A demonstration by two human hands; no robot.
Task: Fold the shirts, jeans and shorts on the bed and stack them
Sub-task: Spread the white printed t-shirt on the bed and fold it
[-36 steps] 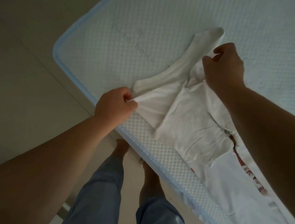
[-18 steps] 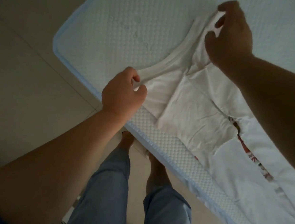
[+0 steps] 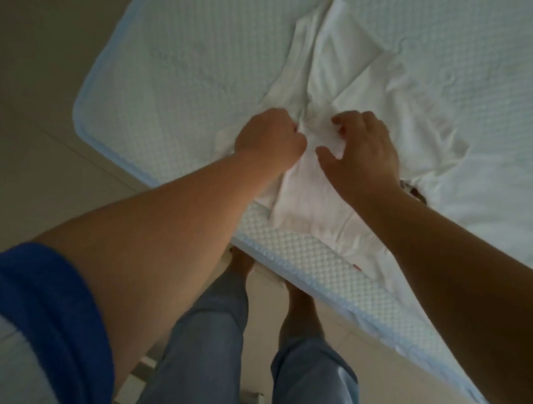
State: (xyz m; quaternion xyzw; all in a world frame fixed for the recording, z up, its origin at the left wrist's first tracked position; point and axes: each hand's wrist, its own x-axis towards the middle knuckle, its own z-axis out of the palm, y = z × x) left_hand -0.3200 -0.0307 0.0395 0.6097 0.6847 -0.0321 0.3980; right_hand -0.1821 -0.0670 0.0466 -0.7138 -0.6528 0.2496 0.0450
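A white shirt [image 3: 343, 64] lies crumpled on the bed [image 3: 179, 77] near its front corner, one end hanging over the bed's edge. My left hand [image 3: 270, 138] grips a fold of the shirt near its middle, fingers curled into the cloth. My right hand [image 3: 362, 148] sits just to the right of it, fingers and thumb bent and pinching the same bunched cloth. A bit of red and dark print [image 3: 414, 189] peeks out from under the white fabric beside my right forearm.
The bed has a pale quilted cover with a light blue border [image 3: 83, 117]. Beige floor [image 3: 26, 119] lies to the left. My legs in blue trousers [image 3: 209, 341] and bare feet stand against the bed's front edge.
My right hand let go of the shirt's far end and came back to the middle. My left hand moved inward along the cloth. Both now meet at the bunched centre.
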